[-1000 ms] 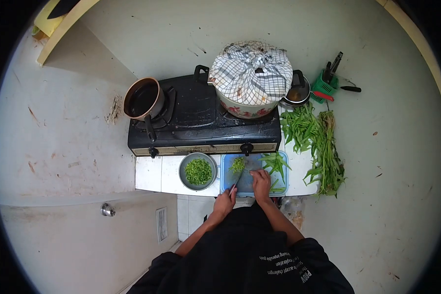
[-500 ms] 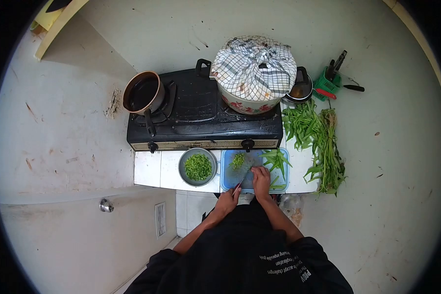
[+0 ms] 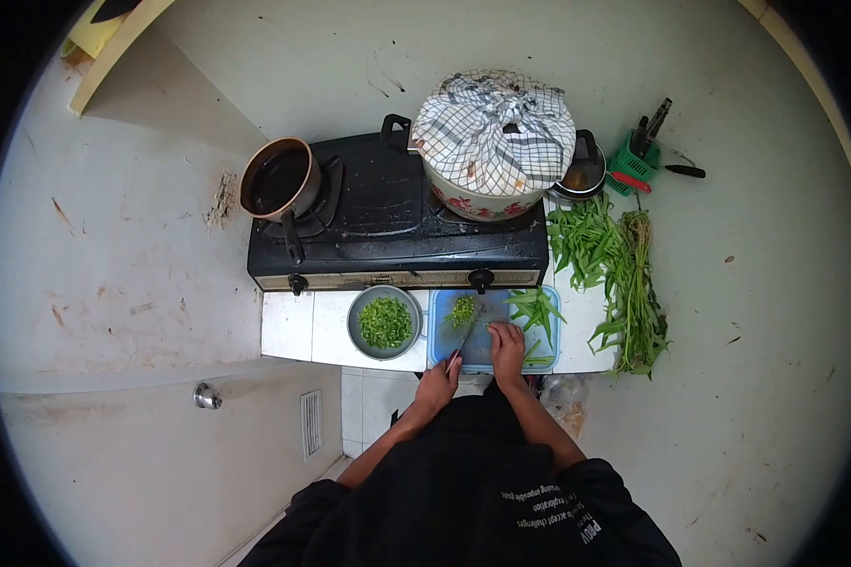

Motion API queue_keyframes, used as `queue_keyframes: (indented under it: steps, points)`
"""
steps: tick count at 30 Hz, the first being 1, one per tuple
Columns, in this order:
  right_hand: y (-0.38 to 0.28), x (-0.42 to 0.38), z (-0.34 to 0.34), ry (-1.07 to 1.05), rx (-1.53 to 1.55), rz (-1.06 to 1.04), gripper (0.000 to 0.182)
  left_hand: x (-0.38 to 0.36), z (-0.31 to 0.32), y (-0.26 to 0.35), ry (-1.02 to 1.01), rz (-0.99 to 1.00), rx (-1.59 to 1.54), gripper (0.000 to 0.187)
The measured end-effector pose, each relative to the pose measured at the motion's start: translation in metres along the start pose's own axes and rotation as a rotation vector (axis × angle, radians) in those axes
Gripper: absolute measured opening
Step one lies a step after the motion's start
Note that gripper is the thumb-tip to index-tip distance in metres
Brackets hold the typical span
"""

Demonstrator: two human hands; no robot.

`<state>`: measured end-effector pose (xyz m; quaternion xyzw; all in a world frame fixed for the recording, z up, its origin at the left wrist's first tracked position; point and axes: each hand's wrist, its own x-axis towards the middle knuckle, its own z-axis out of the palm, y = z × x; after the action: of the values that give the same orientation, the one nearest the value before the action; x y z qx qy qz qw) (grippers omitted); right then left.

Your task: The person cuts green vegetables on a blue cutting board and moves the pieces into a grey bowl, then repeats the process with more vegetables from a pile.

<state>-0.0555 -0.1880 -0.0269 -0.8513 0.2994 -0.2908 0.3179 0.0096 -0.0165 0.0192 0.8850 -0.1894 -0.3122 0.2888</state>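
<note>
Even, moderately bright light, soft shadows, black fisheye corners, curved edges, fine detail possibly blurred

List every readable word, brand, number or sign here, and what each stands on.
Upside down on the black top:
"PROV" (cut off by a fold)
"accept challenges"
"exploration"
"impossible goals"
The remaining print there: too small or creased.
Badge on the stove front: too small to read.

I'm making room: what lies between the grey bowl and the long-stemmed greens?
The blue cutting board, with chopped greens on it, then white counter, in the head view.
</note>
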Motion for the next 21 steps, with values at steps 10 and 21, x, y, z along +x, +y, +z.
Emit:
queue_keyframes:
  steps: [10,21]
  points:
    - [0.001,-0.002,0.0,-0.013,-0.052,-0.031,0.02,-0.003,0.0,0.0,-0.115,0.093,-0.089,0.057]
    - [0.003,-0.001,-0.004,-0.059,-0.066,-0.094,0.028,0.002,0.009,0.001,-0.123,0.022,0.025,0.055]
